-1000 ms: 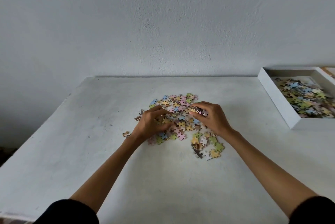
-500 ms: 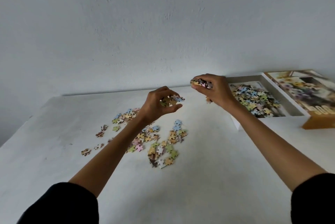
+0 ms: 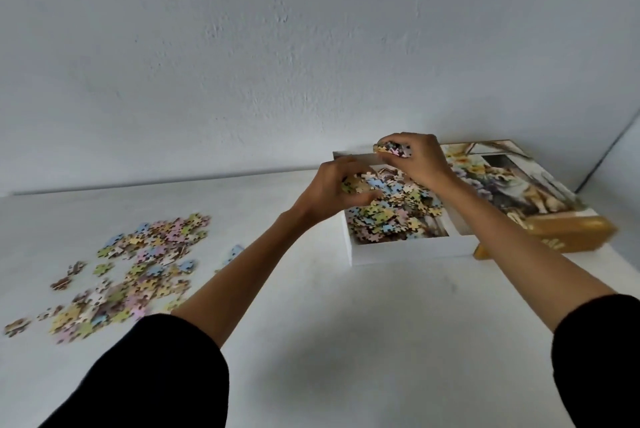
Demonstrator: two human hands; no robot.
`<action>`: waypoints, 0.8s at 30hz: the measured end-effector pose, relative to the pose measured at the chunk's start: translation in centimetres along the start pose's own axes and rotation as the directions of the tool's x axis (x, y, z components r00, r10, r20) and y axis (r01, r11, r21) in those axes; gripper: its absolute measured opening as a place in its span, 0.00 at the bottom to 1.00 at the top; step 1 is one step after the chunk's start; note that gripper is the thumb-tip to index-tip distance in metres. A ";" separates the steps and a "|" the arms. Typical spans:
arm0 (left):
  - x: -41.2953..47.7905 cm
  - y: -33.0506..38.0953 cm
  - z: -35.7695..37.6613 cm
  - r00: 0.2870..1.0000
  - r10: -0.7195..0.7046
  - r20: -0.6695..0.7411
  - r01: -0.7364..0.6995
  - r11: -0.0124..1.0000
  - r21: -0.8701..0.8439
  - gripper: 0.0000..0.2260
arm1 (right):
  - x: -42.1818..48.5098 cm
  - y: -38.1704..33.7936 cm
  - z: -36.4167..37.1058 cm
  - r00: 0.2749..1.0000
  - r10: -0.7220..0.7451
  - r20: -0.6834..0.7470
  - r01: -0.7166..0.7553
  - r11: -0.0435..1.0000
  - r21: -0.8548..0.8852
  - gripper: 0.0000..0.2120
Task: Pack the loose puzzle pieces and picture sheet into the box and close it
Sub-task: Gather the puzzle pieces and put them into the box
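Note:
A white open box [image 3: 408,252] stands at the right of the table, with a heap of pastel puzzle pieces [image 3: 391,216] inside. Over that heap my left hand [image 3: 332,190] grips a small bunch of pieces. My right hand [image 3: 415,159] hovers a little higher above the box's far side, pinching another bunch of pieces [image 3: 393,149]. Loose pieces [image 3: 138,268] remain scattered on the table at the left. A picture sheet cannot be told apart from the box contents.
The box lid [image 3: 519,195], printed with a flower and cat picture and with yellow sides, lies right of the box. A white wall [image 3: 311,46] rises just behind the white table [image 3: 346,323]. A corner shows at the far right.
Both hands lifted bunches of pieces from the pile and carried them right, from the table's middle to above the open box. The view turned right with them.

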State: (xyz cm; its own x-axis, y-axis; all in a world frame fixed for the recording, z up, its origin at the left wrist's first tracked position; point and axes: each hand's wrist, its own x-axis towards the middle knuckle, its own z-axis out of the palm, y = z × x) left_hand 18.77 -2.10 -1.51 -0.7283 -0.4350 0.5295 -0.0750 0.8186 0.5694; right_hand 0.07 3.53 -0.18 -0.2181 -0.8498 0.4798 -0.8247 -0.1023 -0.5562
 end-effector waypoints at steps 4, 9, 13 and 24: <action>1.5 -0.3 3.4 0.998 -0.001 0.065 -0.003 0.998 0.068 0.15 | 0.3 3.0 -0.3 0.996 0.057 0.068 -0.056 0.998 -0.008 0.16; 2.6 -0.9 5.5 0.970 -0.052 0.237 0.008 0.983 0.181 0.11 | 0.7 5.3 0.1 0.974 0.110 0.197 -0.108 0.994 -0.019 0.12; 2.5 -1.8 6.3 0.951 -0.051 0.305 -0.017 0.976 0.217 0.11 | 0.6 6.5 0.4 0.973 0.121 0.195 -0.128 0.991 0.025 0.08; 1.6 -1.5 5.2 0.961 -0.022 0.277 -0.026 0.985 0.170 0.14 | 0.5 6.1 0.7 0.973 0.124 0.195 -0.137 0.989 0.054 0.08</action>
State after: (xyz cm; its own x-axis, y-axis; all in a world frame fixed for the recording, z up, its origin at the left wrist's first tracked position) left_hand 14.19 -2.05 -4.75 -0.8866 -0.3323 0.3218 -0.1708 0.8817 0.4399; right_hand -4.68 2.09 -3.77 -0.2127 -0.9402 0.2660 -0.7576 -0.0132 -0.6526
